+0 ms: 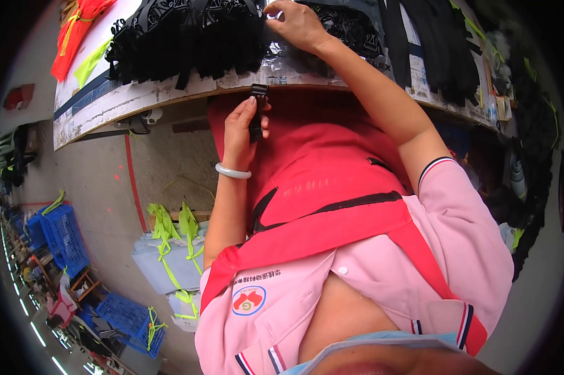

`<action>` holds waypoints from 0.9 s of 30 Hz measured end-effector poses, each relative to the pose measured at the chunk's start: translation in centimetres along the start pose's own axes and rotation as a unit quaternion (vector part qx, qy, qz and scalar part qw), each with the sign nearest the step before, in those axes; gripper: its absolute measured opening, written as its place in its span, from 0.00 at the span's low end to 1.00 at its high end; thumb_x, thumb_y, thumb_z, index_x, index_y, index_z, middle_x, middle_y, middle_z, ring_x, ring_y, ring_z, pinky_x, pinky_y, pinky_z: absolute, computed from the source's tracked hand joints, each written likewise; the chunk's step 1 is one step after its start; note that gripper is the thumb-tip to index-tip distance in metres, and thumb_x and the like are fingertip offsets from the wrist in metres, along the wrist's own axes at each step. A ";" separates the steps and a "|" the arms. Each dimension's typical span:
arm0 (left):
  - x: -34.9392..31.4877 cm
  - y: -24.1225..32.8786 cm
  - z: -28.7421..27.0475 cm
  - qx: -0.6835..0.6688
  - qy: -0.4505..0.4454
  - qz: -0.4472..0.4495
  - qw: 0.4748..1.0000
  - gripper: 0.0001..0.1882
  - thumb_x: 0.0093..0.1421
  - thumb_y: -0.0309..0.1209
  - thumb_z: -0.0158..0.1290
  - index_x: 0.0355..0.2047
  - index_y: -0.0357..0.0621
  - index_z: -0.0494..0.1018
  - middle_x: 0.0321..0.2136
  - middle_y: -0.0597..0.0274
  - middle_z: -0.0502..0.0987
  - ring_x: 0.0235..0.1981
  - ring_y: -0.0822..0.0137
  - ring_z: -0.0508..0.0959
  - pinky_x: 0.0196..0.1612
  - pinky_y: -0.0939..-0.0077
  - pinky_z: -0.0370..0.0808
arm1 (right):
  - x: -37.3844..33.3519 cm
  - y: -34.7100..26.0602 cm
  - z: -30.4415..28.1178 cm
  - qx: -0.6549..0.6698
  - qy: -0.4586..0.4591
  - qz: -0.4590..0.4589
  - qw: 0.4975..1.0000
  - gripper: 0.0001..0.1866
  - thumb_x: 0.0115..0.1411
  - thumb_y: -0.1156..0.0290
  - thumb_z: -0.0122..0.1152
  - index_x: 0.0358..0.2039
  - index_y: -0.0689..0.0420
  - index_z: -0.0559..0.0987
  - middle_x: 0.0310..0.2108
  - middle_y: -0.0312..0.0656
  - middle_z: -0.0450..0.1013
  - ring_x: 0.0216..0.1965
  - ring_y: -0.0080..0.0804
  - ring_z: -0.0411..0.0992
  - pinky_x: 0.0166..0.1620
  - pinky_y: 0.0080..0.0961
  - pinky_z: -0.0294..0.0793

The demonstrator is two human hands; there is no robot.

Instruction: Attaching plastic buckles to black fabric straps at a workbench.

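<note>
Before the table's front edge, my left hand (pixel 238 128) is closed around a black plastic buckle (pixel 259 92), whose slotted end sticks up past the thumb. A short black piece runs down inside the fingers, partly hidden. My right hand (pixel 299 26) reaches over the table (pixel 160 99), its fingers curled together beside a thick heap of black straps (pixel 194 47). What those fingertips hold, if anything, is too small to make out. Just right of that hand lies a pile of small black buckle parts (pixel 357 31), partly covered by the wrist.
More black straps (pixel 441 56) hang over the table's right side. Orange fabric (pixel 69 44) with yellow-green ties is at the far left corner. On the floor to the left stand a tied pale bundle (pixel 160 259) and blue plastic crates (pixel 66 237). A red apron covers my lap.
</note>
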State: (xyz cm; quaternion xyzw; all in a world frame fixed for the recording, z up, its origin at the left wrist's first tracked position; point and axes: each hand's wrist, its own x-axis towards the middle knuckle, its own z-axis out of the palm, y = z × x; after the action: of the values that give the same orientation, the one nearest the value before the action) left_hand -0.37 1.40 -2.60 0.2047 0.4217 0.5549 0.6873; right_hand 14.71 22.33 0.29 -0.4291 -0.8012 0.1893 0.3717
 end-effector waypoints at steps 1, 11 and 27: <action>0.1 0.1 0.2 0.008 -0.004 0.005 1.000 0.14 0.66 0.36 0.48 0.41 0.36 0.74 0.33 0.59 0.76 0.22 0.75 0.71 0.19 0.83 0.70 | -0.1 0.4 -0.2 -0.004 -0.009 0.019 1.000 0.12 0.52 0.68 0.58 0.35 0.60 0.79 0.32 0.51 0.76 0.35 0.48 0.76 0.40 0.37 0.74; 0.0 0.7 1.0 0.042 0.016 0.036 0.998 0.12 0.64 0.33 0.51 0.40 0.36 0.75 0.30 0.60 0.77 0.21 0.76 0.72 0.17 0.85 0.70 | -4.6 -2.1 -2.8 0.119 -0.142 0.075 0.980 0.16 0.58 0.60 0.62 0.42 0.57 0.80 0.34 0.38 0.76 0.35 0.27 0.74 0.41 0.23 0.73; 0.3 -1.6 4.9 0.122 -0.100 -0.047 0.986 0.22 0.67 0.47 0.45 0.40 0.37 0.72 0.19 0.64 0.71 0.14 0.76 0.68 0.15 0.86 0.63 | -13.4 -3.6 -8.4 0.291 -0.241 0.137 0.916 0.10 0.60 0.67 0.60 0.35 0.61 0.78 0.25 0.36 0.75 0.26 0.19 0.74 0.29 0.20 0.72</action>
State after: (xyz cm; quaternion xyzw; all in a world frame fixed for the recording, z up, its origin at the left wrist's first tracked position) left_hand 4.54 2.07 -1.11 0.3214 0.4247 0.4436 0.7208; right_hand 23.87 9.10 2.16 -0.3493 -0.7091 0.5609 0.2463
